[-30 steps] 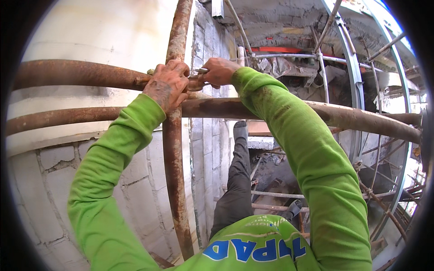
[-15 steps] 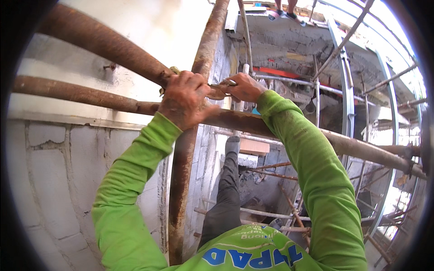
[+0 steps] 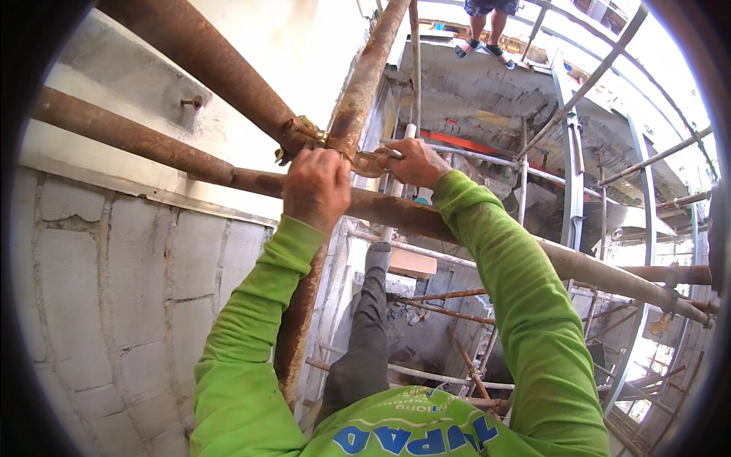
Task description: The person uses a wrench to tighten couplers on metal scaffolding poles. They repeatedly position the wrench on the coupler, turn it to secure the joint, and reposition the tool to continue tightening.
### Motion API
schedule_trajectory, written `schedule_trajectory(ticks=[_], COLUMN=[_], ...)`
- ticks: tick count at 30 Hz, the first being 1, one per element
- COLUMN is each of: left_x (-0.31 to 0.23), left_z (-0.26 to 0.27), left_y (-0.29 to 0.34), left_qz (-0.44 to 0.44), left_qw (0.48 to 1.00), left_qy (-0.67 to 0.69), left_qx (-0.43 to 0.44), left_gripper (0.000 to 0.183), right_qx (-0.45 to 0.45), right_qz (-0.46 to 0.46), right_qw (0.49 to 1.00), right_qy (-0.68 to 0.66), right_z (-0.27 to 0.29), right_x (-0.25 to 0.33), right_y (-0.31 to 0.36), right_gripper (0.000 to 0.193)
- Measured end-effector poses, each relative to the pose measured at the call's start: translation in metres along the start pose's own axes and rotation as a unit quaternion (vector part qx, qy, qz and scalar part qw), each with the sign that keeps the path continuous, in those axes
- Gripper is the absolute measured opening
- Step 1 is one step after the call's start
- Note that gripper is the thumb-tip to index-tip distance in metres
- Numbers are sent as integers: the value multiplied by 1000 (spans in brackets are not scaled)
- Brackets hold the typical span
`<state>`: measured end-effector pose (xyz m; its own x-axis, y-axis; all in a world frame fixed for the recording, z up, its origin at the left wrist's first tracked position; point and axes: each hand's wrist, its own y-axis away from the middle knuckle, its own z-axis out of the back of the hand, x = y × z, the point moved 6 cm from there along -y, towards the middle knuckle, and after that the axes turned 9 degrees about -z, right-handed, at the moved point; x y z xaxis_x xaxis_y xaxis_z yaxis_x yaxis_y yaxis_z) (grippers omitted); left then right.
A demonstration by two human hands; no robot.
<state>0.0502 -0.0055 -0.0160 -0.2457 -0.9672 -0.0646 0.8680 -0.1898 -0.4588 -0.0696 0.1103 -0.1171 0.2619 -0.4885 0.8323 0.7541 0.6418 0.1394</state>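
Note:
Rusty scaffold pipes cross in front of me: an upright pipe [image 3: 368, 80], a thick pipe [image 3: 202, 65] from the upper left, and a long horizontal pipe [image 3: 586, 266] under my right forearm. A brass-coloured scaffold clamp [image 3: 307, 129] sits at the crossing. My left hand [image 3: 318, 186] is closed beside the upright, its curled fingers against the clamp area; what they grip is hidden. To the right of the upright, my right hand [image 3: 419, 162] is closed on a shiny metal piece [image 3: 373, 162] reaching toward the clamp. Its exact kind is unclear.
A grey block wall [image 3: 137, 289] stands at the left. My leg [image 3: 365, 327] extends down onto the scaffolding over a deep drop. Across at the upper right, another person's legs [image 3: 487, 30] stand on a concrete ledge. Metal posts [image 3: 571, 175] and more pipes fill the right side.
My left hand has shifted slightly right and down, uncovering more of the clamp. My right hand stays on the metal piece. The view has tilted, showing more of the other person's legs.

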Motion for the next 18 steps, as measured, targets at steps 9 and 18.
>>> schedule_trajectory(ticks=[9,18], left_x=[10,6], left_z=[0,17], left_y=[2,4], left_qz=[109,28], left_qw=[988,999], left_qy=[84,46], left_qx=[71,-5], left_gripper=[25,42], right_qx=[-76,-25], right_qz=[105,30], right_qw=[991,999], right_qy=[22,5], right_z=[6,6], right_x=[11,9], right_y=[4,3], right_gripper=[36,34])
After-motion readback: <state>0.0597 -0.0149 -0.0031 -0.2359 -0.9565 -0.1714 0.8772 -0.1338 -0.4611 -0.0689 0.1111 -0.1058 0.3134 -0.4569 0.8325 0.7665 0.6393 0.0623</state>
